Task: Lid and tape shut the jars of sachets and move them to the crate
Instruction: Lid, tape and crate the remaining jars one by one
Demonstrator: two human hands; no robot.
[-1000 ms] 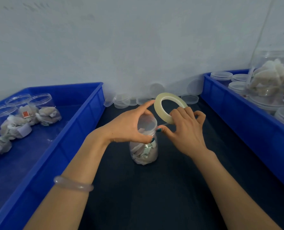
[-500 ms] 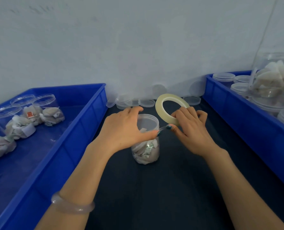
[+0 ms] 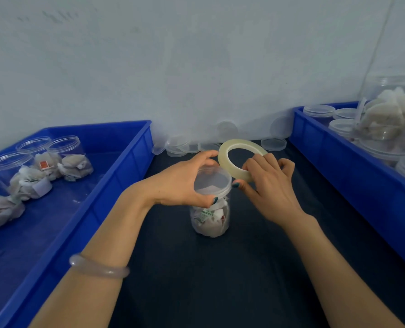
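A clear jar of sachets [image 3: 210, 218] with its lid [image 3: 212, 180] on stands upright on the dark table, in the middle of the view. My left hand [image 3: 180, 183] grips the jar around its lidded top, thumb at the front and fingers behind. Right of the lid, my right hand [image 3: 265, 185] holds a pale ring of tape [image 3: 227, 159], its thumb touching the lid's right edge. On the left is a blue crate [image 3: 116, 185] holding several lidded jars of sachets [image 3: 71, 159].
A second blue crate [image 3: 352, 176] on the right holds stacked lids and a large jar of sachets [image 3: 390, 114]. Loose clear lids [image 3: 273, 144] lie along the wall behind the jar. Dark table surface [image 3: 220, 280] stretches toward me between my forearms.
My left hand has shifted around the jar's top, baring more of the lid. My right hand with the tape ring stays beside the lid's right edge.
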